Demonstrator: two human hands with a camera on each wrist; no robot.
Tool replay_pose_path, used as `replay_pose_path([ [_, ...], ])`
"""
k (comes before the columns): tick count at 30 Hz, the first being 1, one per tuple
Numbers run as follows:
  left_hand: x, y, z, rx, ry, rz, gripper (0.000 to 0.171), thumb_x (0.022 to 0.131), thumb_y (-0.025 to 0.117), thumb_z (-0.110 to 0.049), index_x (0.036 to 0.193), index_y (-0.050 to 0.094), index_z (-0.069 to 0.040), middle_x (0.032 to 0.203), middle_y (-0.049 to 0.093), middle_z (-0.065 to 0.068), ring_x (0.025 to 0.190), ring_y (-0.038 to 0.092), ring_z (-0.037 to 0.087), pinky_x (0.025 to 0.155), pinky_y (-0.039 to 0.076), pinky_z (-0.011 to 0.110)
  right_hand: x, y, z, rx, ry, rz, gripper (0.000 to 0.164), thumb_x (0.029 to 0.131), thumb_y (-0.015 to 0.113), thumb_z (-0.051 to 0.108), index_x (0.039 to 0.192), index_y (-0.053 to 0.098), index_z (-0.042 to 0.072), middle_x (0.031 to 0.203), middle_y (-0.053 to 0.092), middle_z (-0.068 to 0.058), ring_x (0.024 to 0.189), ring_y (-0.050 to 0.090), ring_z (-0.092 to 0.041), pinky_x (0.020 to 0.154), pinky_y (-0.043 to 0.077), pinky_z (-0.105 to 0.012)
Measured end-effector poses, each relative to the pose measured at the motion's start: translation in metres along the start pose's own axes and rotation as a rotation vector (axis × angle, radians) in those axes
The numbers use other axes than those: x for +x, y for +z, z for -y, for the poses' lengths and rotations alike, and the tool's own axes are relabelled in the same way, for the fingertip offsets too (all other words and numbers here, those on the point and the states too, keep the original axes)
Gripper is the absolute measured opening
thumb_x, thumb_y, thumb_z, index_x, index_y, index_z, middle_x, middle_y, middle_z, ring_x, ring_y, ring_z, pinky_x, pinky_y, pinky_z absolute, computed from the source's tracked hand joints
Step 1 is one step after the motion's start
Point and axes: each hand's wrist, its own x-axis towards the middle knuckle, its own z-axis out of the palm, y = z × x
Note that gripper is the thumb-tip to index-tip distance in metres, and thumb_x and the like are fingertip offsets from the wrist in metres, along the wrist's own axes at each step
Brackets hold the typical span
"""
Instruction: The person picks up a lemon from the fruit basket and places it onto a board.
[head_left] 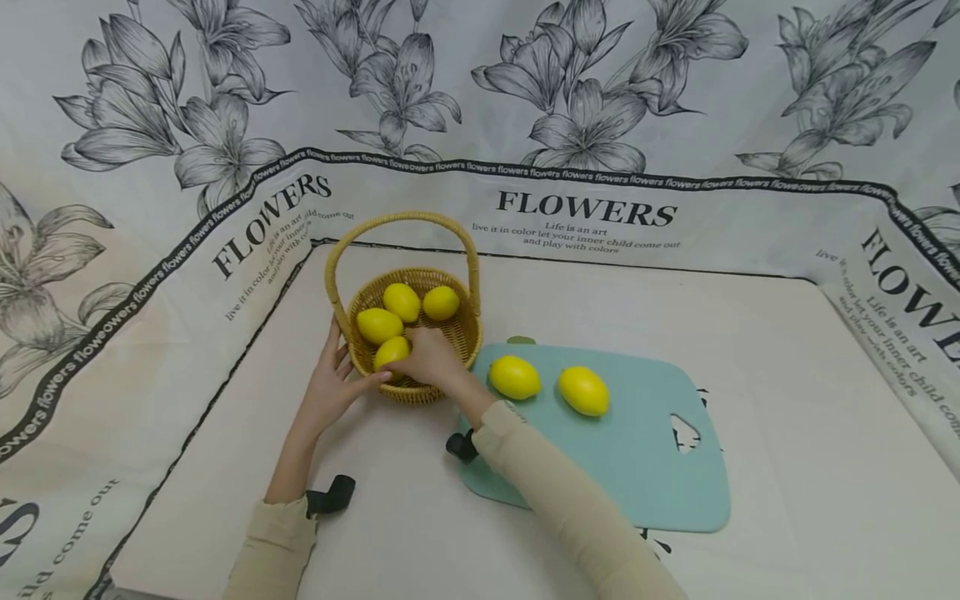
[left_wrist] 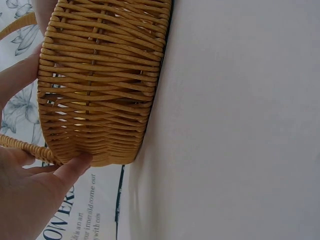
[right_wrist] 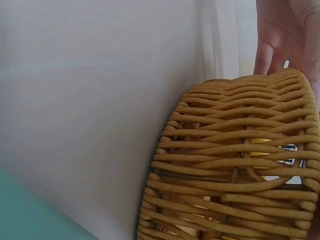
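A wicker basket [head_left: 468, 337] with a tall arched handle stands at the back left of the table. Several yellow lemons [head_left: 401, 302] lie inside it. My left hand [head_left: 330, 392] holds the basket from its left side, fingers along the outer wall and thumb at the front rim. In the left wrist view, fingers [left_wrist: 75, 170] press against the weave. Reaching over the front rim, my right hand [head_left: 431, 358] pinches a lemon [head_left: 392, 353] at the basket's front left. Its fingertips are partly hidden inside. The right wrist view shows the basket's woven side [right_wrist: 240, 160].
Right of the basket lies a pale blue-green cutting board [head_left: 600, 467] with a cut-out handle hole. Two more lemons rest on it, a left one [head_left: 514, 377] and a right one [head_left: 583, 392]. A flower-printed cloth [head_left: 585, 125] rises behind the white table surface [head_left: 795, 375].
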Motion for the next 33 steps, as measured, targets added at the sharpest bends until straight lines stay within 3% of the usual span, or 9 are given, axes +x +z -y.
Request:
replay_pose_path([
  [3, 0.000, -0.001, 0.000, 0.005, 0.001, -0.002, 0.111, 0.084, 0.076, -0.012, 0.152, -0.007, -0.038, 0.160, -0.006, -0.004, 0.144, 0.015, 0.034, 0.115, 0.026, 0.046, 0.001, 0.002, 0.002, -0.009, -0.002, 0.007, 0.046, 0.082, 0.077, 0.037, 0.111, 0.067, 0.002, 0.094, 0.067, -0.005, 0.079, 0.056, -0.013, 0.067, 0.048, -0.022],
  [8, 0.000, -0.001, 0.000, 0.010, -0.001, 0.001, 0.111, 0.084, 0.076, -0.011, 0.152, -0.008, -0.038, 0.160, -0.006, -0.003, 0.144, 0.016, 0.033, 0.115, 0.026, 0.046, 0.002, 0.002, 0.005, -0.030, 0.018, 0.031, 0.046, 0.082, 0.077, 0.037, 0.112, 0.067, 0.003, 0.093, 0.066, -0.003, 0.079, 0.055, -0.013, 0.067, 0.048, -0.022],
  [11, 0.000, -0.001, -0.002, -0.005, -0.002, 0.009, 0.111, 0.084, 0.075, -0.008, 0.153, -0.008, -0.034, 0.160, -0.006, -0.002, 0.144, 0.016, 0.034, 0.115, 0.026, 0.046, 0.003, 0.002, 0.005, -0.034, 0.023, 0.031, 0.046, 0.082, 0.077, 0.035, 0.114, 0.067, 0.003, 0.096, 0.068, -0.005, 0.082, 0.057, -0.014, 0.070, 0.049, -0.023],
  [19, -0.007, 0.002, -0.031, -0.024, 0.002, 0.028, 0.110, 0.084, 0.072, 0.000, 0.155, -0.010, -0.017, 0.160, -0.007, 0.012, 0.142, 0.015, 0.042, 0.114, 0.025, 0.052, 0.002, 0.002, 0.004, -0.032, 0.001, 0.018, 0.052, 0.083, 0.078, 0.032, 0.122, 0.064, 0.001, 0.107, 0.068, -0.009, 0.090, 0.060, -0.015, 0.075, 0.051, -0.024],
  [33, -0.007, 0.002, -0.032, -0.026, -0.009, 0.020, 0.109, 0.085, 0.072, -0.002, 0.155, -0.010, -0.019, 0.160, -0.006, 0.009, 0.143, 0.013, 0.041, 0.115, 0.024, 0.051, -0.006, -0.006, -0.001, 0.036, -0.034, -0.027, 0.065, 0.082, 0.078, 0.033, 0.134, 0.055, 0.000, 0.124, 0.063, -0.012, 0.109, 0.060, -0.022, 0.090, 0.052, -0.031],
])
